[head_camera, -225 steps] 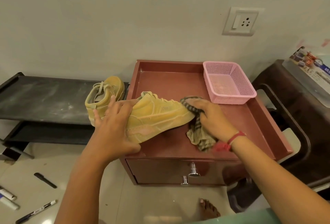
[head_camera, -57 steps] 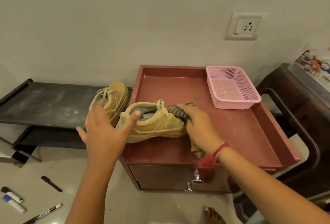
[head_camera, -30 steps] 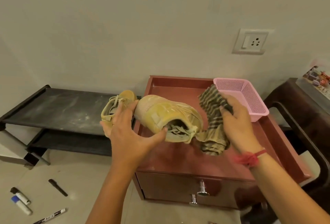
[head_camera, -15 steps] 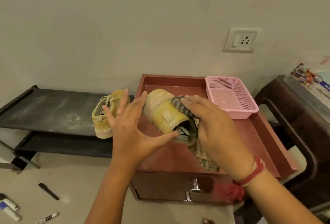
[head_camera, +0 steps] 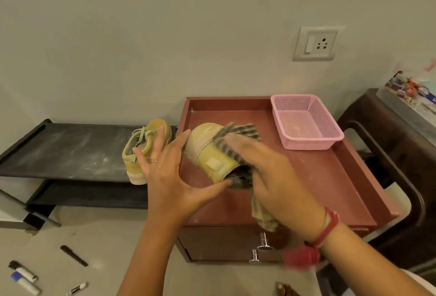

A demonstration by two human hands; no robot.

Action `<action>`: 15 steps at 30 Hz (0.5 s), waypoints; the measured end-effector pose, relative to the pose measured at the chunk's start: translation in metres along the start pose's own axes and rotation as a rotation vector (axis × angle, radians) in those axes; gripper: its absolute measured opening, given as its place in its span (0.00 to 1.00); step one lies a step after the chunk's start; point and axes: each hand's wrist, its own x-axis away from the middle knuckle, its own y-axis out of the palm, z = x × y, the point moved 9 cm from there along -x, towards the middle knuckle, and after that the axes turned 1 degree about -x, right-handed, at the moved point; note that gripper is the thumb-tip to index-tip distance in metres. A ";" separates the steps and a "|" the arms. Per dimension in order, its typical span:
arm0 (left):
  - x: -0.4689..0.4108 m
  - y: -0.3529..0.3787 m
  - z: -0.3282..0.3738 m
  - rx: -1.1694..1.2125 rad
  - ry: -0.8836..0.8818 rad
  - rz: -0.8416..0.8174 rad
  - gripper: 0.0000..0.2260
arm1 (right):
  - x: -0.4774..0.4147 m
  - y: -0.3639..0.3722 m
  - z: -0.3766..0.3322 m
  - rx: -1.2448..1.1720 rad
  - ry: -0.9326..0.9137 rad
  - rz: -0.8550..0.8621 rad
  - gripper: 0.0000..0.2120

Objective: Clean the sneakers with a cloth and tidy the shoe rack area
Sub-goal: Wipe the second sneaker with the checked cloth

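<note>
Over the worktop [head_camera: 318, 177], the left hand [head_camera: 169, 177] clasped the sneaker [head_camera: 207, 154] between thumb and spread fingers while the right hand [head_camera: 271, 173], flat-fingered, pressed the cloth [head_camera: 238, 132], lifted clear a second before, back onto its upper: wiping apparently resumed.

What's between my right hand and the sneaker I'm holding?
The cloth lies between them: the right hand presses it against the sneaker, and its loose end hangs below the palm. The head view shows this.
</note>
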 end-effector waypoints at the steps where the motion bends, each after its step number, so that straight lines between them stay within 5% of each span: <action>1: 0.001 0.001 0.000 -0.007 -0.002 -0.004 0.45 | -0.003 -0.003 0.012 -0.026 0.067 0.003 0.28; 6: 0.003 0.002 -0.008 -0.036 -0.030 -0.011 0.44 | 0.008 0.013 -0.017 -0.011 -0.078 -0.038 0.30; 11: 0.004 0.003 -0.017 -0.020 -0.171 -0.034 0.42 | -0.003 0.004 0.027 -0.014 0.114 0.041 0.30; 15: 0.005 0.003 -0.021 -0.051 -0.189 -0.050 0.41 | 0.007 0.022 -0.010 -0.010 -0.071 -0.011 0.29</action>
